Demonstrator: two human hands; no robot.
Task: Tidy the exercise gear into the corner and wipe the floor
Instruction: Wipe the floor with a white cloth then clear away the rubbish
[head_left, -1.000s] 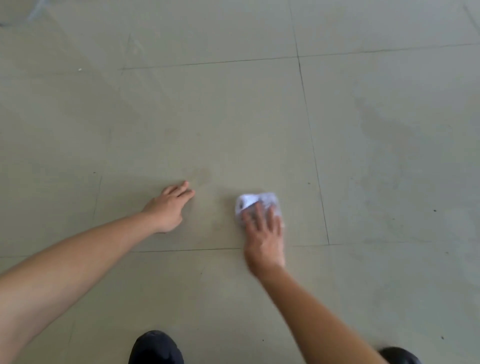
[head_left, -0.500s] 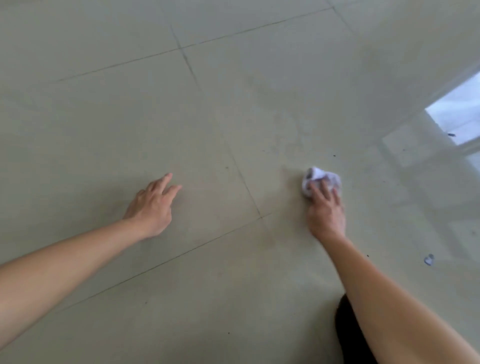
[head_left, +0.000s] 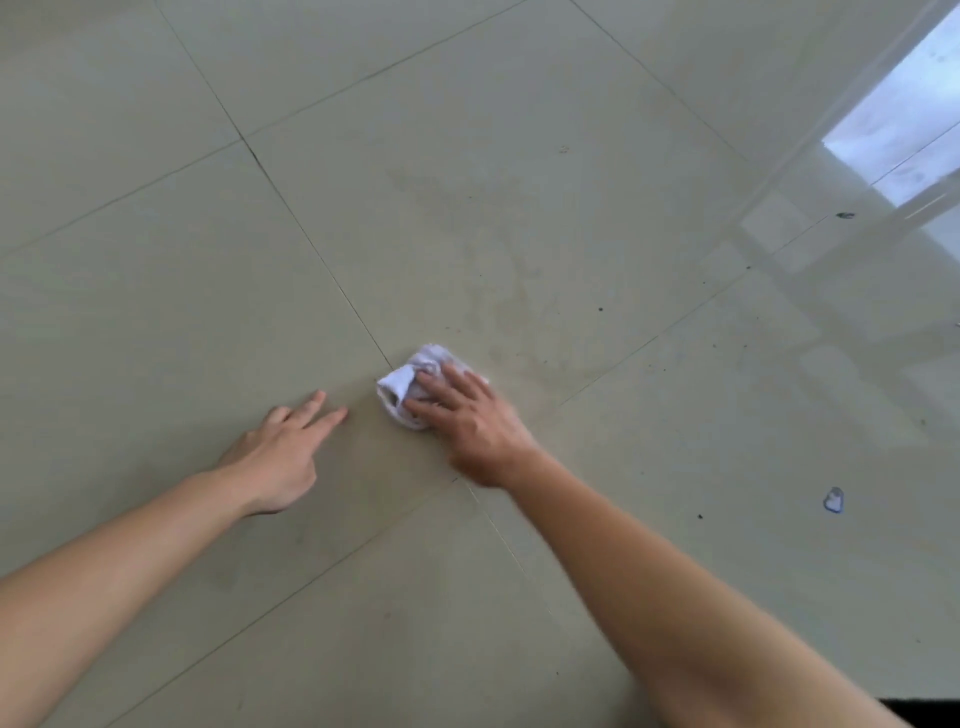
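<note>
White cloth (head_left: 410, 387) beneath flat-fingered right hand (head_left: 467, 421) on tiled floor (head_left: 519, 156), left hand (head_left: 283, 457) spread alongside.

We count two hands, one left hand (head_left: 280, 457) and one right hand (head_left: 467, 421); one white cloth (head_left: 402, 387); and one small blue-rimmed scrap (head_left: 834, 500) toward the right edge of the floor (head_left: 519, 208).

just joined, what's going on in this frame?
A person is wiping a tiled floor. The right hand presses a crumpled white cloth flat against the tiles, right where the grout lines cross. The left hand holds nothing, its fingers stretched out toward the floor beside the cloth. A faint smudged patch lies just beyond the cloth, and a small scrap sits off to the right. No exercise gear is in view.
</note>
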